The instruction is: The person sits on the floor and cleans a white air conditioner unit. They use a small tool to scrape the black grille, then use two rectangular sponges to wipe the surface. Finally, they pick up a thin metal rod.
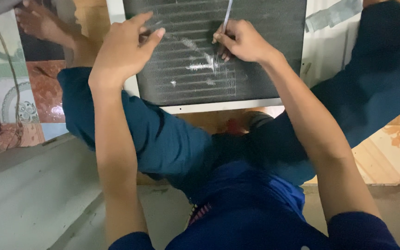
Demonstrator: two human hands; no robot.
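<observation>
— What's that panel like?
— A dark finned coil panel [209,28] in a white frame, streaked pale near its middle, lying at twelve o'clock between the knees.
— And the tool?
— A thin pale rod [227,16], pinched by the right hand [244,41], long axis running roughly twelve to six, lower tip on the fins.
— The left hand [121,48]?
— Loosely spread, resting at the panel's ten o'clock corner.
</observation>
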